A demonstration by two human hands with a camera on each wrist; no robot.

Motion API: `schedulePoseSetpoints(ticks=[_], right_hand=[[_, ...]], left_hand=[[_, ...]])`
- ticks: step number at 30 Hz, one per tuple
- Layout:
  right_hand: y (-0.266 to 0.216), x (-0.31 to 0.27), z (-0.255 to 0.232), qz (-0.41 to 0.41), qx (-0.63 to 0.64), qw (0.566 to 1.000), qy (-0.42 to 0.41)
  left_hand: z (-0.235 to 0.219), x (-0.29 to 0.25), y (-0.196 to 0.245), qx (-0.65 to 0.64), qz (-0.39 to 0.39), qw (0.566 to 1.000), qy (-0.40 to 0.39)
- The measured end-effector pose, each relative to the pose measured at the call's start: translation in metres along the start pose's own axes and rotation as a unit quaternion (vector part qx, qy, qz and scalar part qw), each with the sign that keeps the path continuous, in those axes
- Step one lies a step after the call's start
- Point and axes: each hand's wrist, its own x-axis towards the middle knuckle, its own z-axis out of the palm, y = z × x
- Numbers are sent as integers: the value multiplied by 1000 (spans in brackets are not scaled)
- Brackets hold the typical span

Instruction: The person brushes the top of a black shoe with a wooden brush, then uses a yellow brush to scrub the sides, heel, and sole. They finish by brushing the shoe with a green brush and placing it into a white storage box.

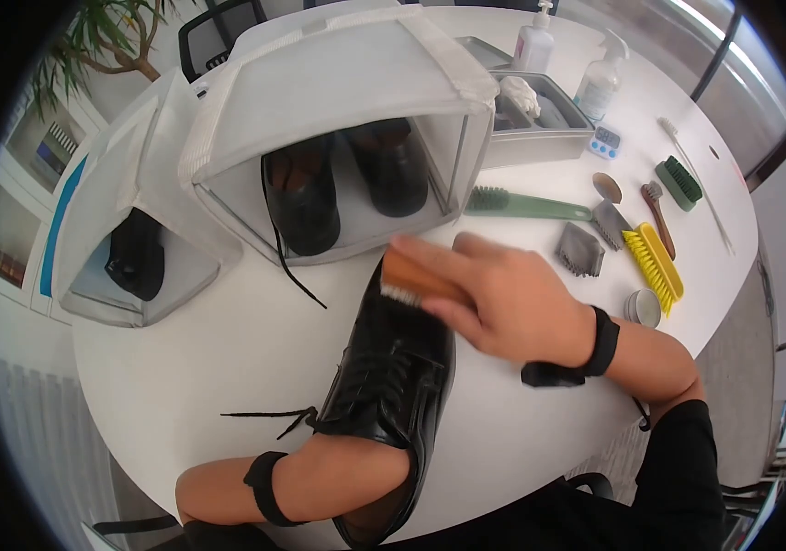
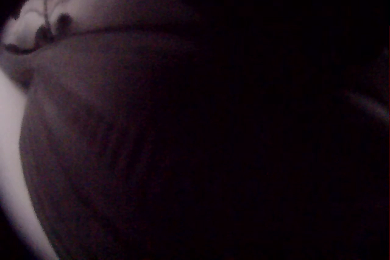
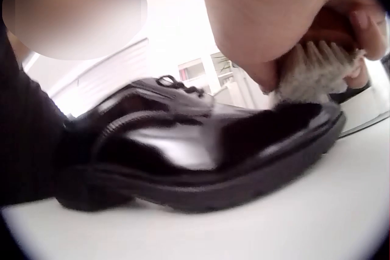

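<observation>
A black lace-up shoe (image 1: pixel 384 367) stands on the white table, its toe pointing away. My left hand (image 1: pixel 361 468) goes into the shoe's opening, with the fingers hidden inside; the left wrist view is mostly dark. My right hand (image 1: pixel 512 298) grips a wooden brush (image 1: pixel 416 277) over the toe. In the right wrist view, the pale bristles (image 3: pixel 320 71) meet the top of the shoe's toe (image 3: pixel 304 113), and the fingers of the right hand (image 3: pixel 274 22) curl round the brush's wooden back.
Beyond the shoe, a grey open-fronted box (image 1: pixel 338 55) holds two black shoes; a smaller box (image 1: pixel 182 156) at left holds another. At right lie a green brush (image 1: pixel 540 206), a yellow brush (image 1: pixel 655 266), a tin (image 1: pixel 643 308) and other brushes. Behind are a tray (image 1: pixel 549 145) and pump bottles (image 1: pixel 533 46).
</observation>
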Motion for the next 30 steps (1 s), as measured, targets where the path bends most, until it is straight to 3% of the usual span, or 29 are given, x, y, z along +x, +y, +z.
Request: schedulePoseSetpoints(ticks=[3, 6, 7, 9, 10, 12, 14, 16, 18, 20, 21, 24, 26, 28, 30], right_hand=[[-7, -4, -2, -13, 5, 1000, -3], [-17, -11, -1, -60, 70, 996, -15], [-17, -10, -2, -61, 67, 996, -25], [-9, -7, 2, -40, 72, 996, -15], [-3, -4, 4, -39, 75, 996, -17], [3, 3, 3, 12, -21, 999, 31], [-4, 0, -2, 19, -22, 999, 26], [-9, -7, 0, -50, 84, 995, -11], [-17, -11, -3, -43, 102, 992, -61], [-11, -8, -2, -40, 84, 995, -33], [-8, -3, -4, 0, 30, 999, -38], [4, 2, 0, 16, -22, 999, 24], [-2, -2, -4, 17, -15, 1000, 20], [-9, -8, -5, -43, 67, 996, -32], [-9, -10, -2, -64, 96, 993, -29]], left_hand=[[-4, 0, 0, 101, 14, 995, -15], [-14, 2, 9, 41, 12, 999, -2], [-18, 3, 11, 75, -24, 993, -83], [-11, 2, 6, 104, -60, 979, -165], [3, -1, -3, 108, -21, 990, -89], [3, -2, -3, 117, 17, 993, -12], [-8, 0, 5, 39, 14, 999, -18], [-14, 2, 9, 41, 8, 999, -24], [-14, 3, 10, 34, -1, 999, -37], [-17, 4, 11, 42, 2, 997, -59], [-16, 3, 9, 46, 2, 997, -58], [-9, 2, 3, 9, 15, 1000, -16], [-7, 3, 3, 115, -6, 991, -75], [-7, -1, -6, 100, -2, 989, -110], [11, -1, -33, 87, 3, 986, -144]])
